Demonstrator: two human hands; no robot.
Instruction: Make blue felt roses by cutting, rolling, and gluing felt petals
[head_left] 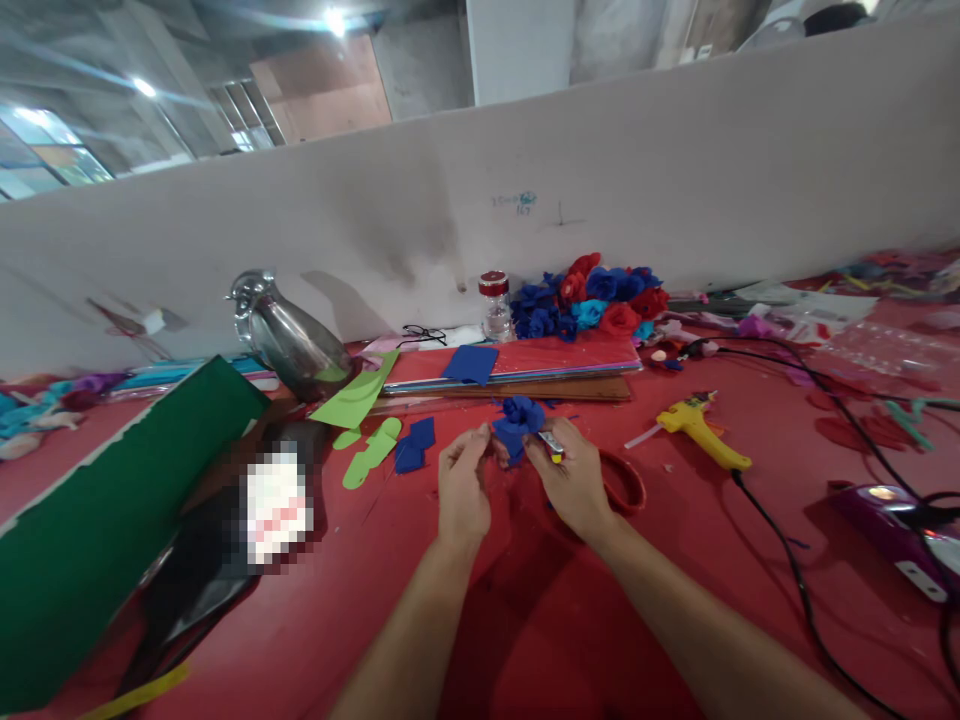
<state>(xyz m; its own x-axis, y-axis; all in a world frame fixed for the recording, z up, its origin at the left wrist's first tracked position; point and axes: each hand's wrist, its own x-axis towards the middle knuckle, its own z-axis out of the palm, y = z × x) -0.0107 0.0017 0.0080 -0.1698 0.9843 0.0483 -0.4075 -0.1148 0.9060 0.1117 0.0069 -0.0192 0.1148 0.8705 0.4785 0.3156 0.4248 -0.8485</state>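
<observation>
A blue flower (519, 420) of layered petals is between my two hands. My left hand (463, 480) is closed, its fingertips pinched together at the flower's left side; what they hold is too small to make out. My right hand (574, 480) is closed round a small silver and yellow tool (553, 447), next to the flower's right edge. Red-handled scissors (630, 482) lie partly under my right hand. Blue cut pieces (415, 446) and light green pieces (373, 452) lie to the left of my hands.
A yellow glue gun (705, 435) with a black cord lies at the right. Behind are stacked coloured sheets (540, 360), a red-lidded jar (495, 305), red and blue flowers (600, 295) and a metal jug (292, 335). A green board (112, 520) stands left; a purple device (889, 530) sits right.
</observation>
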